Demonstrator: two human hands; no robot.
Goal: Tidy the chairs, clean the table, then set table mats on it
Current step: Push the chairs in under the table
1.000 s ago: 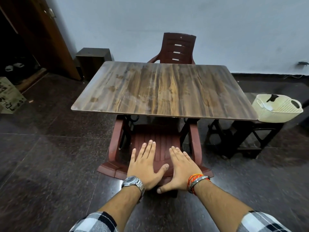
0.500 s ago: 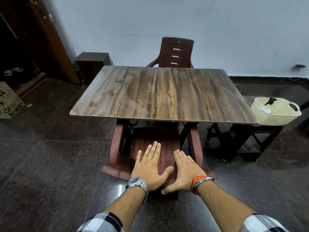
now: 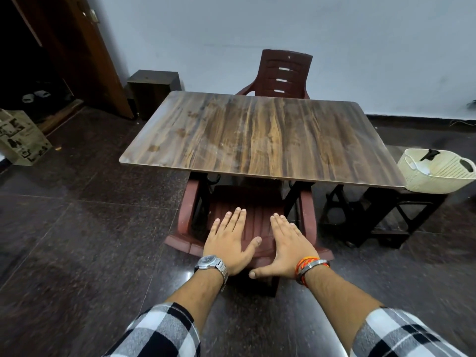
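Left hand flat on the top of the near chair, fingers straight and close together, thumb spread to the right; nothing gripped. Right hand just beside it, likewise flat and open, fingers pointing toward the table, thumb stretched left. Thumb tip apparently hanging past the backrest edge, though hard to tell from this angle. Thumbs near each other, not touching. Watch on the left wrist, orange threads and a metal bangle on the right; checked sleeves at the bottom edge.

Near chair tucked under the table's near edge: front of the seat hidden beneath the top, both armrests reaching under it, beside the black table legs. Table top rectangular, wood-grained, with faint smears. Far chair upright at the opposite side, against the pale wall, backrest showing above the table top.

To the right, cream basket on a dark stool, just beside the table's right corner. To the left, dark box by the wall, brown door, printed bag on the dark tiled floor.
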